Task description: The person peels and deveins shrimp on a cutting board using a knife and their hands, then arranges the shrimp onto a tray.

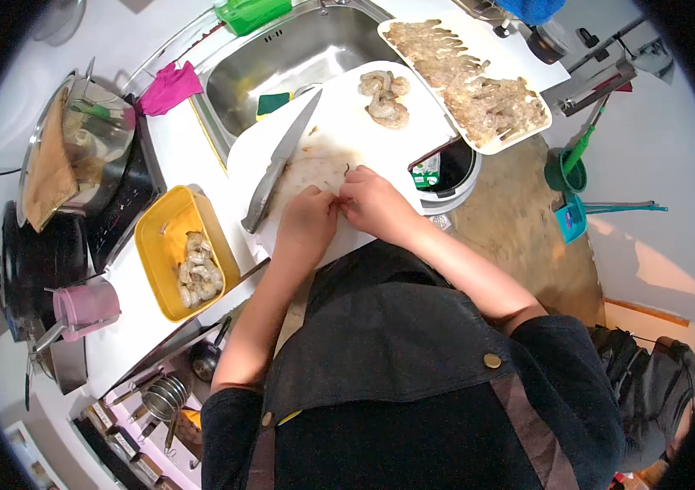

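Note:
My left hand (308, 222) and my right hand (373, 206) meet over the near edge of a white cutting board (323, 167). Both have their fingers closed, fingertips together; whatever is between them is hidden. A large kitchen knife (283, 159) lies on the board beside my left hand, blade pointing away. Farther up the board sit a few peeled shrimp (386, 98). Small dark scraps and wet smears spot the surface near my fingers. To the left, a yellow container (154, 233) holds several peeled shrimp (200, 273).
A white tray (490, 149) of many shrimp stands at the right. Behind the board is a steel sink (241, 77) with a sponge (273, 104). A pink cloth (169, 88), a pot (106, 171) and a pink cup (86, 309) are at left. A bin (466, 171) stands below the board's right edge.

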